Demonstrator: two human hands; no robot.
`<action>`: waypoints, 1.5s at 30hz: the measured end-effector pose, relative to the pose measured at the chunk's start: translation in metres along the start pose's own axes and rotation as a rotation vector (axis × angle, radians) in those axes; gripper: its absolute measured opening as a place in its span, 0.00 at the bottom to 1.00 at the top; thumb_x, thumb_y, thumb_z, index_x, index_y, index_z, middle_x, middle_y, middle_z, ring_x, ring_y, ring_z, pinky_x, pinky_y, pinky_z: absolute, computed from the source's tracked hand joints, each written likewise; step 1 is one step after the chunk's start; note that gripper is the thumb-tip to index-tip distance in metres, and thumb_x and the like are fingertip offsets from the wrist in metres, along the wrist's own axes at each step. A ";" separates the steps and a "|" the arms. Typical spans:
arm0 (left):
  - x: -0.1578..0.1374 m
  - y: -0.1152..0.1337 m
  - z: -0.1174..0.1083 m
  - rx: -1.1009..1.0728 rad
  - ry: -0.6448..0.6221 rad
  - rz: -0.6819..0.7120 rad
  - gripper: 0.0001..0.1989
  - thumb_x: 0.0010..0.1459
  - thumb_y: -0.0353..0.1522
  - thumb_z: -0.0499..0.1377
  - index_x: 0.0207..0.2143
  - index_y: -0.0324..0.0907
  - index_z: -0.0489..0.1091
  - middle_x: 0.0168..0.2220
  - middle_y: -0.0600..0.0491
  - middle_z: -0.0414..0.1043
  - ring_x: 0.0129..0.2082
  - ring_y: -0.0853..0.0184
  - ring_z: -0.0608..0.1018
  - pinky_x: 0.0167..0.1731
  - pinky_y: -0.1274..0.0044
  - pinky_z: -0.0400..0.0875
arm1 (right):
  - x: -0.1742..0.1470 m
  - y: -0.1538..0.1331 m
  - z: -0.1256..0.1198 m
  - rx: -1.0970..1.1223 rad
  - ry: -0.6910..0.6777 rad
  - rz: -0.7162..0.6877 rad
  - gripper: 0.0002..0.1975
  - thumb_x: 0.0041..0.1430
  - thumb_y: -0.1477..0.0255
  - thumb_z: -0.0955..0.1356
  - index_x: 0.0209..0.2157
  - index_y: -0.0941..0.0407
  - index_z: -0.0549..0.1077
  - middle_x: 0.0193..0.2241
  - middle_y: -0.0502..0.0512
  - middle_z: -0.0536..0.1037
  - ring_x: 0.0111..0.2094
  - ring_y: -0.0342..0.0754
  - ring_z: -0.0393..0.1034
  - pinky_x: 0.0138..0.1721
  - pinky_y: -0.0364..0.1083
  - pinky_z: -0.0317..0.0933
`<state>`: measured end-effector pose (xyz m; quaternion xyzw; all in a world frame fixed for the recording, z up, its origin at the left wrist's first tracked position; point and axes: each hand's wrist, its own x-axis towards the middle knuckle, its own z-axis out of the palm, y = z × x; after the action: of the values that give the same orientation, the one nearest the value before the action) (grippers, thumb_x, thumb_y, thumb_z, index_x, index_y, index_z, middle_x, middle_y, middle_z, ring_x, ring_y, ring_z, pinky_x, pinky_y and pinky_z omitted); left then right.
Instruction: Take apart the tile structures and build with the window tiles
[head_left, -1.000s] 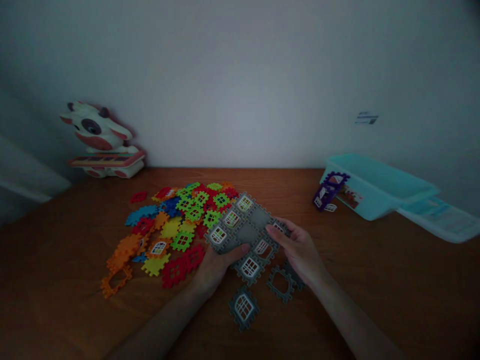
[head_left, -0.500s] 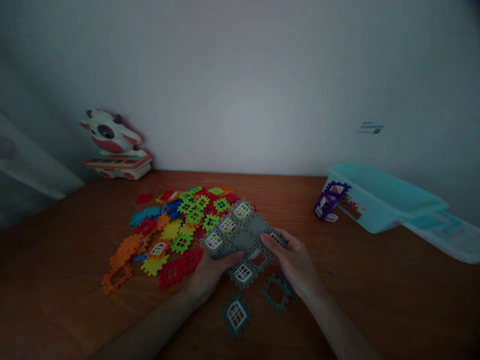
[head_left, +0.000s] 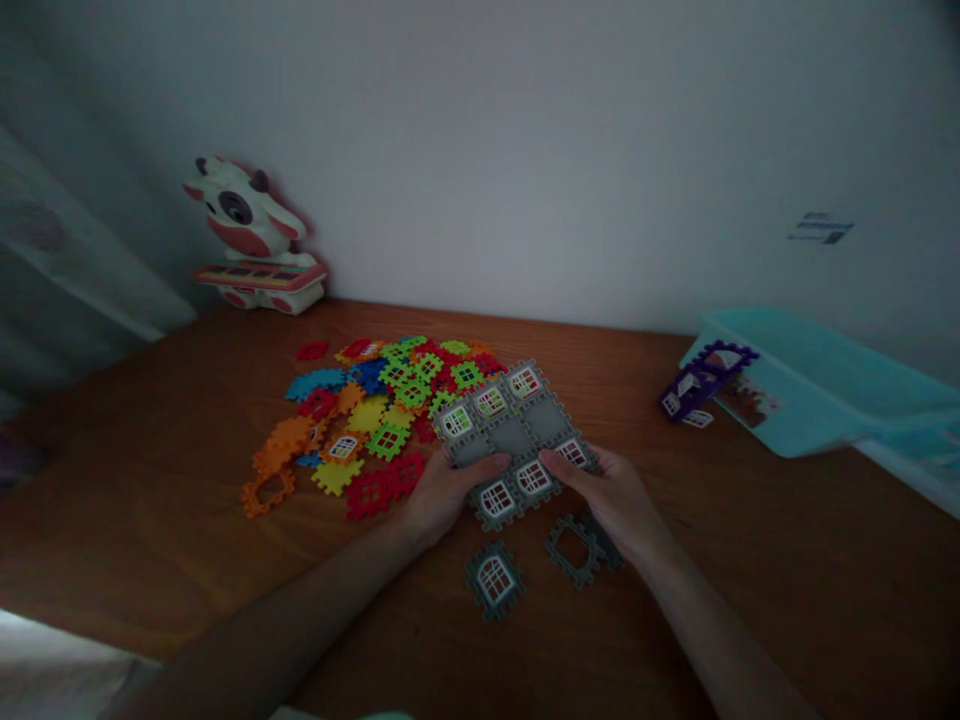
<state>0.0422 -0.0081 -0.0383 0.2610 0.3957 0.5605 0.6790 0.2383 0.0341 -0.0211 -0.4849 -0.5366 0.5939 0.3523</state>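
A flat panel of joined grey building tiles [head_left: 510,437] is held up between my two hands, tilted toward me. Several tiles along its far and near rows carry white lattice windows; those in the middle are plain. My left hand [head_left: 444,492] grips the near left edge, thumb on top. On the near right edge, my right hand [head_left: 619,495] has its thumb beside a white window insert [head_left: 534,478]. Both hands' other fingers are hidden underneath. Below the panel lie a loose grey window tile [head_left: 494,579] and an open grey frame tile [head_left: 556,566], with another grey piece partly behind my right hand.
Colourful interlocking tiles [head_left: 367,415] are heaped to the left. A purple tile assembly [head_left: 694,385] leans against a turquoise bin [head_left: 817,420] at right, with a loose white window [head_left: 698,419] beside it. A cow-shaped toy keyboard [head_left: 259,270] stands at the back left.
The near middle tile's opening, partly empty before, now has its white window in place. My right thumb has shifted toward that tile. The whole view has turned and dipped slightly.
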 end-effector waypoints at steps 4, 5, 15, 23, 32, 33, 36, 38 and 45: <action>0.001 0.001 0.000 -0.007 0.010 -0.014 0.21 0.50 0.31 0.71 0.47 0.37 0.75 0.46 0.44 0.81 0.42 0.56 0.83 0.48 0.65 0.78 | -0.002 0.003 0.005 0.009 0.050 -0.027 0.21 0.45 0.52 0.77 0.30 0.56 0.80 0.30 0.54 0.83 0.31 0.50 0.74 0.36 0.47 0.66; 0.001 0.001 0.000 -0.007 0.013 -0.021 0.21 0.50 0.31 0.72 0.47 0.37 0.75 0.45 0.44 0.81 0.42 0.55 0.83 0.48 0.65 0.78 | -0.002 0.003 0.007 0.017 0.067 -0.033 0.21 0.45 0.52 0.77 0.30 0.56 0.79 0.29 0.54 0.82 0.31 0.50 0.74 0.35 0.46 0.66; 0.004 0.000 -0.003 0.056 -0.014 -0.048 0.23 0.48 0.32 0.73 0.46 0.36 0.75 0.44 0.42 0.81 0.42 0.54 0.83 0.47 0.65 0.78 | -0.004 -0.004 0.007 0.155 0.049 0.025 0.23 0.47 0.49 0.74 0.31 0.55 0.80 0.28 0.53 0.83 0.31 0.54 0.77 0.35 0.49 0.67; 0.003 0.007 0.001 -0.059 0.033 -0.074 0.18 0.49 0.32 0.71 0.43 0.34 0.76 0.42 0.42 0.82 0.38 0.56 0.84 0.43 0.68 0.79 | -0.003 0.003 0.016 0.341 0.066 -0.002 0.22 0.50 0.51 0.74 0.36 0.55 0.81 0.33 0.57 0.84 0.34 0.57 0.79 0.39 0.53 0.70; 0.001 0.020 -0.003 -0.079 -0.040 -0.220 0.19 0.53 0.41 0.67 0.41 0.35 0.77 0.38 0.43 0.82 0.37 0.56 0.83 0.37 0.70 0.78 | -0.002 -0.001 0.013 0.454 -0.011 0.153 0.20 0.47 0.59 0.78 0.39 0.55 0.78 0.32 0.56 0.84 0.30 0.53 0.80 0.33 0.50 0.74; 0.000 0.021 -0.003 -0.122 -0.059 -0.210 0.20 0.54 0.43 0.66 0.41 0.35 0.77 0.39 0.44 0.82 0.39 0.56 0.83 0.40 0.69 0.78 | -0.003 -0.002 0.015 0.477 0.014 0.138 0.20 0.47 0.59 0.78 0.40 0.55 0.77 0.33 0.55 0.84 0.30 0.53 0.80 0.33 0.51 0.74; -0.001 0.017 -0.002 -0.217 -0.105 -0.129 0.19 0.55 0.44 0.65 0.41 0.39 0.77 0.41 0.47 0.81 0.44 0.56 0.81 0.46 0.68 0.75 | -0.006 -0.004 0.024 0.551 0.103 0.071 0.23 0.47 0.58 0.77 0.43 0.52 0.76 0.34 0.54 0.84 0.33 0.57 0.81 0.34 0.53 0.75; -0.001 0.011 -0.001 -0.200 -0.141 -0.089 0.16 0.55 0.42 0.66 0.42 0.41 0.77 0.43 0.48 0.81 0.45 0.57 0.80 0.48 0.69 0.74 | -0.008 -0.005 0.031 0.590 0.140 0.038 0.25 0.47 0.59 0.78 0.45 0.52 0.74 0.36 0.54 0.84 0.36 0.58 0.81 0.36 0.54 0.74; -0.002 0.009 -0.001 -0.091 -0.061 -0.059 0.14 0.53 0.34 0.68 0.41 0.39 0.77 0.39 0.48 0.81 0.40 0.59 0.81 0.44 0.70 0.75 | -0.009 -0.008 0.030 0.655 -0.033 0.174 0.23 0.52 0.52 0.72 0.41 0.54 0.76 0.39 0.58 0.84 0.42 0.59 0.79 0.42 0.56 0.72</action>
<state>0.0364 -0.0079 -0.0315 0.2352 0.3565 0.5495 0.7180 0.2118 0.0179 -0.0132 -0.3801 -0.2798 0.7703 0.4288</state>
